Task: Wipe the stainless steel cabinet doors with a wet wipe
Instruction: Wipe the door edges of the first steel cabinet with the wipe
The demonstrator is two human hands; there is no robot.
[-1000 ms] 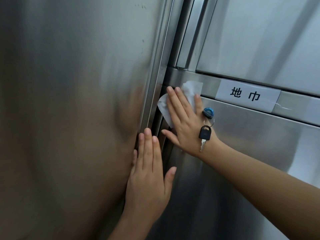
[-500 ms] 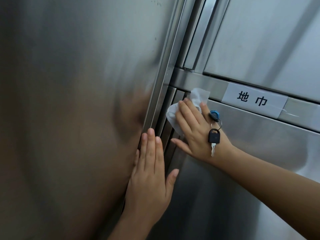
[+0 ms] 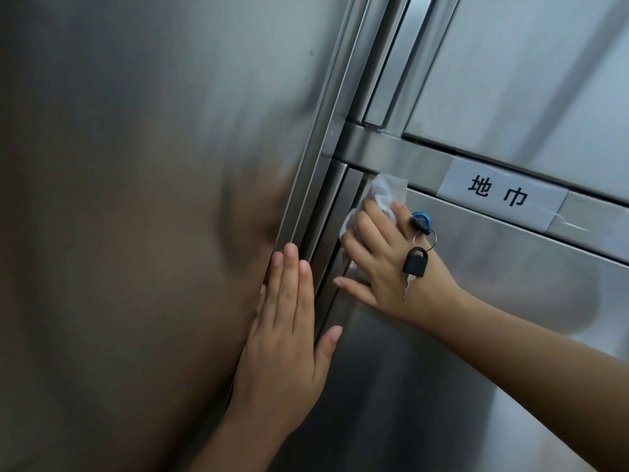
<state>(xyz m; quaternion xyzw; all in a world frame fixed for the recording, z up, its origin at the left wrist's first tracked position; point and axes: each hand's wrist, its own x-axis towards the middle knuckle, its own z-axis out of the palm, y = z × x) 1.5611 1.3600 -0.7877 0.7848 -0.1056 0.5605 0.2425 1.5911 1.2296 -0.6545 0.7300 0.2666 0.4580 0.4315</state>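
A white wet wipe [image 3: 388, 190] is bunched against the top left corner of the lower right stainless steel door [image 3: 493, 335]. My right hand [image 3: 384, 267] holds it there with bent fingers curled over the wipe, thumb spread out on the steel. My left hand [image 3: 286, 335] lies flat with straight fingers on the right edge of the large left door [image 3: 136, 199], beside the vertical frame strips. Most of the wipe is hidden under my right fingers.
A blue lock [image 3: 422, 220] with a black-headed key [image 3: 415, 262] dangling on a ring sits right by my right hand. A white paper label [image 3: 500, 194] is taped on the horizontal rail. Another steel door [image 3: 527, 80] is above it.
My right hand's fingers went from straight to bent, scrunching the wipe, and slid slightly down the door's corner. My left hand stayed flat on the left door.
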